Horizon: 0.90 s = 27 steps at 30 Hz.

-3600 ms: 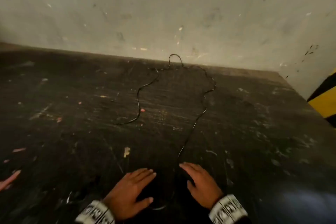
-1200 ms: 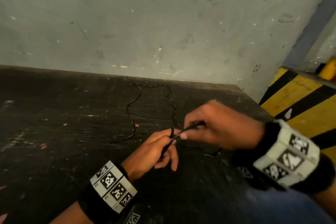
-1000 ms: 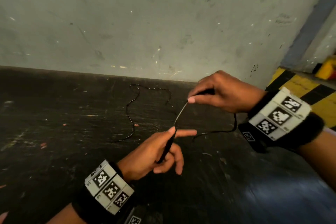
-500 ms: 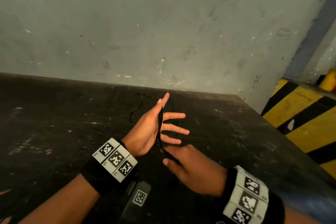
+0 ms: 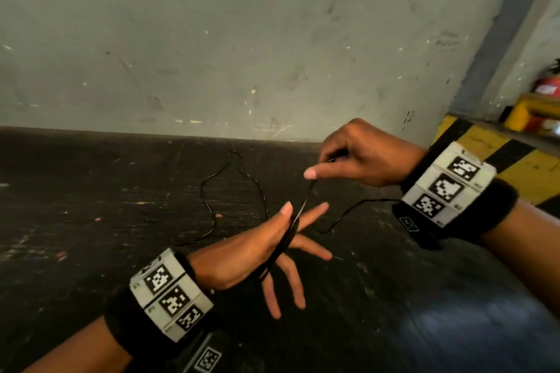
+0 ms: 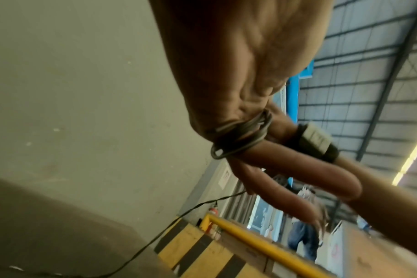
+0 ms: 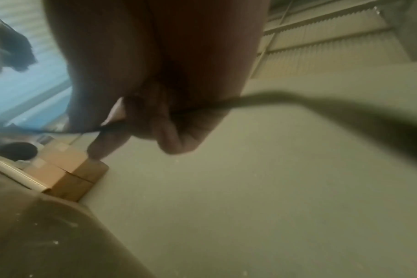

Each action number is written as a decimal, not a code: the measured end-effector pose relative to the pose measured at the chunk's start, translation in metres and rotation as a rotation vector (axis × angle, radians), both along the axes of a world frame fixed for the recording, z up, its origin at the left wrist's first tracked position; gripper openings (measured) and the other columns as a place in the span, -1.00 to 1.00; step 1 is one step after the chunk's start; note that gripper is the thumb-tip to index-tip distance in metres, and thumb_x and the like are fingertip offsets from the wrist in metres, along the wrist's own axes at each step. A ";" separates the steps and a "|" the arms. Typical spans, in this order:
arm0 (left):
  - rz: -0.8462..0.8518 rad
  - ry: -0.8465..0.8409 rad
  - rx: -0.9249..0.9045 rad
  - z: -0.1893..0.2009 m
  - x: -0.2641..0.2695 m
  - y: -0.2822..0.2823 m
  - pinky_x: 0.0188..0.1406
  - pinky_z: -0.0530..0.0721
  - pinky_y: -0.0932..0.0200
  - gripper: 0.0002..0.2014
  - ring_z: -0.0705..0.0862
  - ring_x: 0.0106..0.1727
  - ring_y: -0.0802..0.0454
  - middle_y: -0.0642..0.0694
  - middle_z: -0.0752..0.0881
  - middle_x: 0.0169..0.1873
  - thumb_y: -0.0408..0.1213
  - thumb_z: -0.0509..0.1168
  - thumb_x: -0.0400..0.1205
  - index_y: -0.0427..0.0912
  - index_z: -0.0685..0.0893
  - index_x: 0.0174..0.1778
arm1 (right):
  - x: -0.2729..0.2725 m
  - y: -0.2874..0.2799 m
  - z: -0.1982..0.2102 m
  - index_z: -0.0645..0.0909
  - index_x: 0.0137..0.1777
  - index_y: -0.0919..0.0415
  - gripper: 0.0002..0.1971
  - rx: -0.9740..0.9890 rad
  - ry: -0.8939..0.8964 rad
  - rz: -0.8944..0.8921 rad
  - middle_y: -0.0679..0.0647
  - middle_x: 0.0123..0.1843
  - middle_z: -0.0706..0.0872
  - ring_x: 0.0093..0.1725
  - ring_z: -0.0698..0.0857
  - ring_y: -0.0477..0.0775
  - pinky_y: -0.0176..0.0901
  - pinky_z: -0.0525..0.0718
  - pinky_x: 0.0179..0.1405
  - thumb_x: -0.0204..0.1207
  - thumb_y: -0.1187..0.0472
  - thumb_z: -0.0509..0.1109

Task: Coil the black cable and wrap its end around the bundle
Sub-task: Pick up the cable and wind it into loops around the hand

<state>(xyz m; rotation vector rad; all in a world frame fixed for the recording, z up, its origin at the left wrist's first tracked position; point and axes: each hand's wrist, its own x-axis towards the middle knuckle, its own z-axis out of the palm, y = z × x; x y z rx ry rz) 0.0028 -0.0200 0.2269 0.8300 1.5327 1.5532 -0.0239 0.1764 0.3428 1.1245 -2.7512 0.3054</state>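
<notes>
Far left of the dark surface: nothing task-related, just scuffs and paint flecks.

Mid-surface, near the wall: slack of the black cable lies in a loose wavy loop, not yet coiled.

Left hand: raised off the surface, palm side-on, fingers straight and spread, thumb up. A few turns of cable already sit around the palm between thumb base and fingers; left wrist view shows the stacked loops crossing the hand. Nothing clenched, the hand acts as a former.

From the top of that coil the cable runs up and right, taut, along a diagonal to the right hand.

Right hand: higher and further from the body than the left, knuckles up, grip pinching the cable between thumb and index finger, other fingers curled. The feed strand passes under the right wrist and sags towards the surface.

Key relation: the coil lies down-left of the right grip, and the taut strand's axis points straight at the thumb web. My read: the right hand lays the next turn; most of the cable remains to wind, end wrap not started.
</notes>
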 end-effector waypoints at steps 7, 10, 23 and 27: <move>0.174 -0.245 0.507 0.042 -0.017 0.002 -0.50 0.79 -0.03 -0.23 0.77 0.00 -0.34 -0.29 0.60 0.39 0.45 -0.21 0.45 0.26 0.04 0.60 | -0.002 -0.002 -0.104 0.57 -0.26 0.15 -0.55 -0.210 0.009 -0.164 0.18 -0.36 0.71 -0.37 0.67 0.10 0.13 0.62 -0.35 0.58 -0.10 -0.02; 0.369 -0.248 0.532 0.052 -0.036 0.008 -0.39 0.80 -0.08 -0.14 0.76 0.05 -0.37 -0.31 0.53 0.43 0.49 -0.25 0.43 0.16 -0.09 0.63 | 0.017 -0.025 -0.123 0.52 -0.05 0.13 -0.67 -0.112 -0.082 -0.140 0.19 -0.19 0.74 -0.18 0.72 0.20 0.19 0.65 -0.16 0.62 -0.07 0.04; 0.161 0.237 -0.105 0.003 -0.026 0.011 -0.68 0.35 0.29 -0.17 0.47 -0.54 0.12 -0.17 0.74 -0.14 0.53 -0.36 0.32 0.18 0.39 0.33 | 0.029 -0.012 0.012 0.67 -0.22 0.06 -0.83 0.131 -0.050 -0.053 -0.21 -0.48 0.52 -0.44 0.56 -0.29 -0.45 0.41 -0.48 0.47 -0.01 0.39; 0.016 0.068 0.078 0.007 -0.016 0.003 -0.79 0.40 0.38 -0.13 0.55 -0.51 0.08 -0.19 0.68 0.03 0.61 -0.08 0.25 0.43 0.13 0.53 | -0.007 0.014 0.019 0.69 -0.28 0.19 -0.63 0.027 0.107 -0.065 -0.10 -0.52 0.58 -0.54 0.50 -0.18 -0.44 0.34 -0.52 0.43 -0.14 0.36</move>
